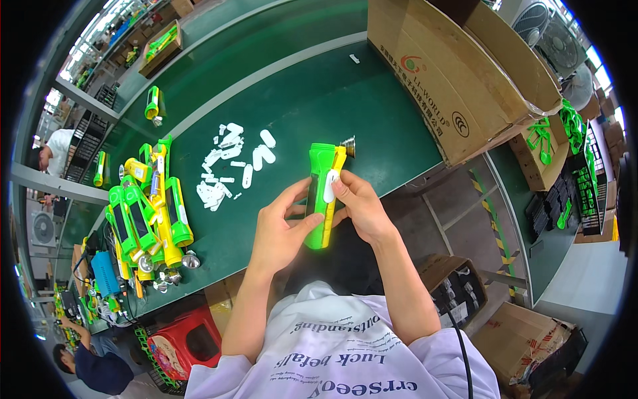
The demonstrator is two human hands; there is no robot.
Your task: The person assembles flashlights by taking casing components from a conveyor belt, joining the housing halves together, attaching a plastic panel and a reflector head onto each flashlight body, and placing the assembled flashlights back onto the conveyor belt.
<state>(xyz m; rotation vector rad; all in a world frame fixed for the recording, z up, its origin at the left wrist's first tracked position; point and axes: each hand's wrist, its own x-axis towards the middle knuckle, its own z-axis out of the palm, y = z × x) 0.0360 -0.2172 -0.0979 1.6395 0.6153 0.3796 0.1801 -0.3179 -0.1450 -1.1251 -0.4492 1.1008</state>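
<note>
Over the front edge of the table I hold a green and yellow flashlight (323,155) upright. My left hand (276,229) is closed round its green side, the thumb across the lower front. A small silver reflector (349,145) juts out at its upper right. My right hand (363,209) is closed at the yellow side, its thumb pressing a white oval plastic piece (329,187) against the flashlight; those fingers are partly hidden behind the body. Left of my hands, loose white plastic pieces (247,177) of several sizes lie scattered on the green table (292,100).
A pile of green and yellow flashlights (174,213) with reflectors lies at the left. One more flashlight (152,103) lies beyond the rail. A large cardboard box (425,73) stands at the back right. Two other people (100,366) (56,149) are at the left.
</note>
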